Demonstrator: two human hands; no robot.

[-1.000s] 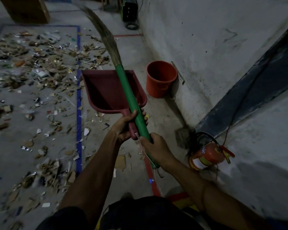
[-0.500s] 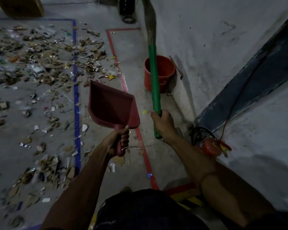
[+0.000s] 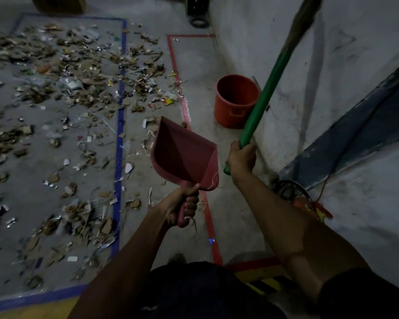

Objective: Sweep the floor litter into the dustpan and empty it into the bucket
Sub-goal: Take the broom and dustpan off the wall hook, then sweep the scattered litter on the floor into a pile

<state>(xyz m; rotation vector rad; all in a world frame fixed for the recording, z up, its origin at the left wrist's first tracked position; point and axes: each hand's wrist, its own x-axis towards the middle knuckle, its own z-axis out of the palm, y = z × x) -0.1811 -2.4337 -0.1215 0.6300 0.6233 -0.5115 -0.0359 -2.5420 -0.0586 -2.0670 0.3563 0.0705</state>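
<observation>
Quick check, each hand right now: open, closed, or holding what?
Left hand: closed, gripping the dustpan by its handle.
Right hand: closed, gripping the green broom handle.

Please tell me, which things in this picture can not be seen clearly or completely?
- Broom, head view: bristle tip cut off by the top edge.
- Bucket: bottom inside too dark to tell whether it holds anything.
- Red object by the wall: partly behind the right forearm, unclear.
- Litter: single pieces too small and blurred to name.
</observation>
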